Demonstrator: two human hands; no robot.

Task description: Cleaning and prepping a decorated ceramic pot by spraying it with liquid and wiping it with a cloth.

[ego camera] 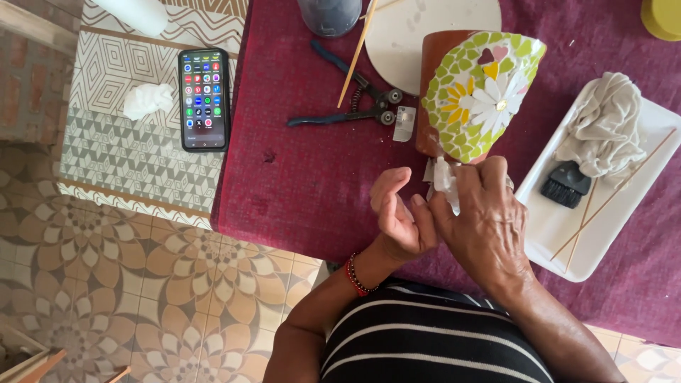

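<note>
Left hand (401, 216): was raised over the table edge, palm turned toward the right hand, fingers half curled and loosely open, thumb up, gripping nothing.
Left wrist: wore a band of red and dark beads; the forearm ran down and left toward the body.
Right hand (482, 220): lay back-up just beside the left, touching it, fingers bent and pinched shut at the tips.
Right forearm: ran down and right, bare, toward the lower frame edge.
</note>
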